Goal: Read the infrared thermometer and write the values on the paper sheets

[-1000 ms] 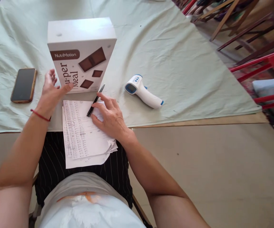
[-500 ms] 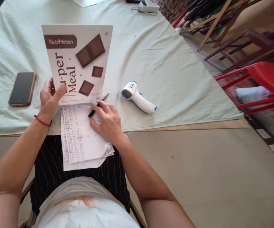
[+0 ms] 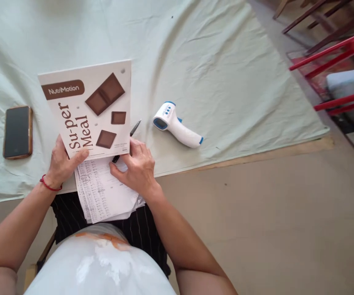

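Observation:
My left hand is closed on the lower left corner of a flat white NutriMotion box, thumb on the front. The box is tilted up, its front printed with chocolate pieces and "Su-per Meal". At its lower right corner is my right hand, fingers bent and thumb apart, fingertips partly hidden by the box edge. A dark pen passes behind that corner, close to the right fingers. Below the box, a stack of handwritten sheets hangs over the table edge above my lap.
On the pale green tablecloth, a phone lies at the left. A white and blue infrared thermometer lies right of the pen. Red chair rails stand beyond the right table edge.
The box has come down and left, toward me, and now covers the top of the sheets and part of the pen. The camera view has tilted down and turned.

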`<state>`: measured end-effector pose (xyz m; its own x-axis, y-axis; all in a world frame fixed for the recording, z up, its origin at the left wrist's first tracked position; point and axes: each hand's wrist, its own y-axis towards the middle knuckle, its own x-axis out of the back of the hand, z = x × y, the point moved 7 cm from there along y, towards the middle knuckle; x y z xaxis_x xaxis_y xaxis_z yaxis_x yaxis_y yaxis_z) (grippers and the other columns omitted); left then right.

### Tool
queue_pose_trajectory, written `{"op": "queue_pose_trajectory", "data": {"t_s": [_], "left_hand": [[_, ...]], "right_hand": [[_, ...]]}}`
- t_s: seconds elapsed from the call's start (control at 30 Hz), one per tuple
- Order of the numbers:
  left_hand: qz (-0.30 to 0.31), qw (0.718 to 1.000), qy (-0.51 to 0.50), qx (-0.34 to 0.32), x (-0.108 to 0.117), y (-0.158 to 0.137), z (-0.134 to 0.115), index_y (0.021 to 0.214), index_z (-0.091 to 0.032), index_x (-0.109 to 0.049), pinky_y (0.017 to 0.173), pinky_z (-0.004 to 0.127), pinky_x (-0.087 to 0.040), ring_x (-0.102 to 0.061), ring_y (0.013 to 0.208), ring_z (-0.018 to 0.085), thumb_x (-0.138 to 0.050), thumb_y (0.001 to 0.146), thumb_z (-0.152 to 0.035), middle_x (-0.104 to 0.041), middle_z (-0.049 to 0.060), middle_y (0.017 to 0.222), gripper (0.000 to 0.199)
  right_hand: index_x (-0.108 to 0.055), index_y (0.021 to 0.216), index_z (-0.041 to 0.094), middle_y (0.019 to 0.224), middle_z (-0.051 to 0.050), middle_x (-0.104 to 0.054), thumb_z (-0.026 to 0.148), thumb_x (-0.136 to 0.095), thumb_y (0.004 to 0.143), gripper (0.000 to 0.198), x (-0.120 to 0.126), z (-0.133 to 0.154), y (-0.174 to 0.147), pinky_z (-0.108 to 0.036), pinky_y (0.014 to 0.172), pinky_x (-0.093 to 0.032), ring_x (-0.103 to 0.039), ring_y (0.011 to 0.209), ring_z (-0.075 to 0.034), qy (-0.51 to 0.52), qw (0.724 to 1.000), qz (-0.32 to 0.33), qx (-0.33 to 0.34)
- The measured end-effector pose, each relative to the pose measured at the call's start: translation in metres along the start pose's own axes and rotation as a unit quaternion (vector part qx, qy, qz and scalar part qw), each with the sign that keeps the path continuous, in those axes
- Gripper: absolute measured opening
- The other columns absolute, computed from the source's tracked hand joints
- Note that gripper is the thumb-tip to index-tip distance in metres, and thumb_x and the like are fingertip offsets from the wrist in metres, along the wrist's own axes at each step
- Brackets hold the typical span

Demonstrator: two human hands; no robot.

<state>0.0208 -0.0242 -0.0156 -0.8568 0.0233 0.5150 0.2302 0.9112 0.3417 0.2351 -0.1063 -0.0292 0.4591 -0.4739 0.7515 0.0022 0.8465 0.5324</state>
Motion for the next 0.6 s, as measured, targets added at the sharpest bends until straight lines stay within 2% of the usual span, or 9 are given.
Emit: {"op": "queue_pose_trajectory", "data": {"t_s": [0.13,0.33,0.6], "left_hand": [[0.005,0.999,0.031,-0.018,-0.002,-0.002,0.000,0.123,-0.021,-0.068,0.100,0.055,-0.061,-0.070,0.115,0.037,-0.073,0.087,-0.076,-0.072,0.013,0.123,0.066],[-0.004,1.000,-0.021,0.013,-0.008,-0.001,0.005,0.124,-0.017,-0.065,0.104,0.057,-0.059,-0.070,0.119,0.040,-0.077,0.080,-0.080,-0.073,0.016,0.126,0.078],[0.017,0.997,-0.069,-0.015,-0.014,0.007,-0.004,0.128,-0.018,-0.065,0.106,0.057,-0.059,-0.069,0.123,0.041,-0.080,0.080,-0.077,-0.072,0.017,0.130,0.078]], "right_hand": [[-0.076,0.112,0.022,0.138,-0.016,-0.065,0.033,-0.065,0.092,0.025,0.001,-0.001,0.000,-0.048,0.100,-0.054,-0.059,0.123,-0.031,-0.003,1.000,-0.001,0.015],[-0.076,0.117,0.028,0.147,-0.013,-0.059,0.038,-0.064,0.096,0.026,-0.004,-0.011,-0.003,-0.053,0.105,-0.049,-0.055,0.128,-0.033,0.028,0.998,0.059,0.007],[-0.078,0.117,0.030,0.141,-0.013,-0.060,0.041,-0.070,0.093,0.028,-0.006,-0.014,-0.002,-0.053,0.107,-0.049,-0.055,0.126,-0.032,0.049,0.996,0.065,-0.018]]}}
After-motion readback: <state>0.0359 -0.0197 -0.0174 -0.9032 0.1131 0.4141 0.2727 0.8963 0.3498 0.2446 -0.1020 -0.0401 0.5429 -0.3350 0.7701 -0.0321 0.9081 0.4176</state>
